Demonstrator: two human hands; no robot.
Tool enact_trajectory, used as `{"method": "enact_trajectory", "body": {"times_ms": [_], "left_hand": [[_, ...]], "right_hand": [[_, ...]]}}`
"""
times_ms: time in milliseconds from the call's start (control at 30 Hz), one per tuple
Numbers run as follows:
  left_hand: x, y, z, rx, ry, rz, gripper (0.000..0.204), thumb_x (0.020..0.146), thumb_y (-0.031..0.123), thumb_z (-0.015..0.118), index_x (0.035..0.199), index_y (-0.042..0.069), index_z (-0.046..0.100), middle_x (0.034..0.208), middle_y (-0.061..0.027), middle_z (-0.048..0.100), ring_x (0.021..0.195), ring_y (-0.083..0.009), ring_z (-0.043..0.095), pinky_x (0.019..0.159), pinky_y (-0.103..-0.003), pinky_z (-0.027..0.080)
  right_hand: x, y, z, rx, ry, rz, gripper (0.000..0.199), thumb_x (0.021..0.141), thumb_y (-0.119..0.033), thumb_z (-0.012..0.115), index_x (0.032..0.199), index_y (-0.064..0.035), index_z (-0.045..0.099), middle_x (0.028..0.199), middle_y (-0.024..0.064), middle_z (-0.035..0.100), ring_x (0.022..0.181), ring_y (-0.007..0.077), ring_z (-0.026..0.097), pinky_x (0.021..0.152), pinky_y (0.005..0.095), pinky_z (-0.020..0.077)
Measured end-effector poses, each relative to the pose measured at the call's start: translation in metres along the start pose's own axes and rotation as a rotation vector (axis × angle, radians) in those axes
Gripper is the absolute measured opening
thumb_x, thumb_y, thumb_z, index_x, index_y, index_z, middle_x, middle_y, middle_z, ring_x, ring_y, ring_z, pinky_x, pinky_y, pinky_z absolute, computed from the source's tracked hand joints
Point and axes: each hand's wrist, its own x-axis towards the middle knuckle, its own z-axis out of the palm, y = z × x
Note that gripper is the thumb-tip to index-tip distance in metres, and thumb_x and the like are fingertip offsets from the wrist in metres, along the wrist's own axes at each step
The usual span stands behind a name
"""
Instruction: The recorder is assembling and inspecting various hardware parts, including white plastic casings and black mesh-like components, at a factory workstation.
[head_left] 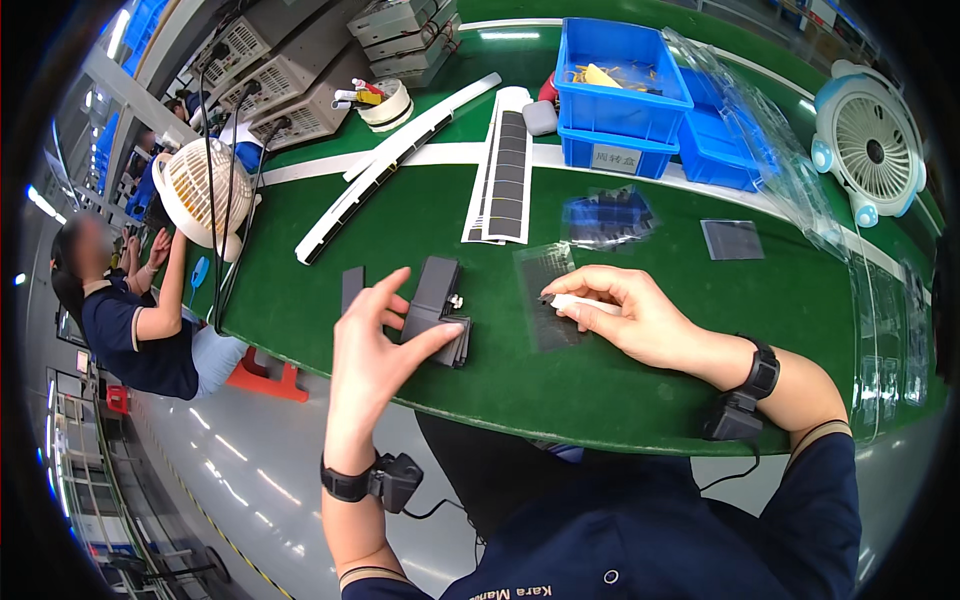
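Observation:
My left hand (372, 335) is spread over a pile of dark flat rectangular pieces (434, 288), the thumb lying across its near end. A small light-coloured bit (455, 302) sits on the pile's right side. Beyond my left fingers lies a separate dark piece (352, 285). My right hand (625, 312) is closed round a slim white pen-like tool (580, 301) with a dark tip. That tip is over a clear sheet carrying a dark grid of small pieces (548, 290), flat on the green table (480, 392).
Farther back lie printed strips (507, 170) and a long white strip (375, 190). Blue bins (620, 95) stand behind dark film packets (610, 215) and a dark square sheet (732, 240). Fans stand left (205, 190) and right (870, 140). A person (150, 310) sits at left.

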Motion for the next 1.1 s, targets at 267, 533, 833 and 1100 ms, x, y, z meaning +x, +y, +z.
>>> {"method": "enact_trajectory", "body": {"times_ms": [267, 533, 833, 1100], "left_hand": [[0.009, -0.008, 0.001, -0.041, -0.025, -0.130, 0.063, 0.060, 0.029, 0.084, 0.111, -0.001, 0.062, 0.074, -0.0024, 0.052, 0.057, -0.0082, 0.045, 0.052, -0.023, 0.042], [0.019, -0.023, 0.006, -0.057, -0.054, -0.137, 0.059, 0.064, 0.024, 0.083, 0.111, -0.003, 0.061, 0.076, -0.0011, 0.054, 0.062, -0.0063, 0.049, 0.052, -0.022, 0.044], [-0.015, 0.027, 0.004, -0.986, -0.278, -0.189, 0.021, 0.084, -0.002, 0.060, 0.103, 0.000, 0.052, 0.099, -0.0070, 0.063, 0.091, -0.0100, 0.059, 0.082, -0.024, 0.048], [-0.046, 0.042, 0.067, -1.277, -0.194, -0.354, 0.020, 0.089, 0.001, 0.054, 0.106, 0.003, 0.044, 0.104, -0.0144, 0.062, 0.092, -0.0151, 0.062, 0.082, -0.028, 0.052]], "right_hand": [[0.001, 0.005, -0.002, -0.033, 0.099, -0.071, 0.012, 0.086, -0.011, 0.064, 0.091, -0.0011, 0.066, 0.082, 0.0010, 0.061, 0.075, 0.0045, 0.055, 0.067, 0.0206, 0.0458], [-0.001, 0.001, -0.001, -0.104, 0.091, -0.129, 0.011, 0.083, -0.011, 0.066, 0.086, -0.0008, 0.065, 0.079, 0.0013, 0.061, 0.071, 0.0054, 0.056, 0.063, 0.0211, 0.0458], [-0.006, -0.010, -0.002, -0.094, 0.091, -0.160, 0.009, 0.082, -0.011, 0.068, 0.086, -0.0031, 0.066, 0.080, 0.0003, 0.059, 0.069, 0.0049, 0.054, 0.060, 0.0206, 0.0426], [-0.004, -0.006, -0.002, -0.100, 0.025, -0.104, 0.006, 0.080, -0.009, 0.069, 0.085, -0.0048, 0.068, 0.079, 0.0000, 0.058, 0.068, 0.0038, 0.051, 0.058, 0.0205, 0.0395]]}}
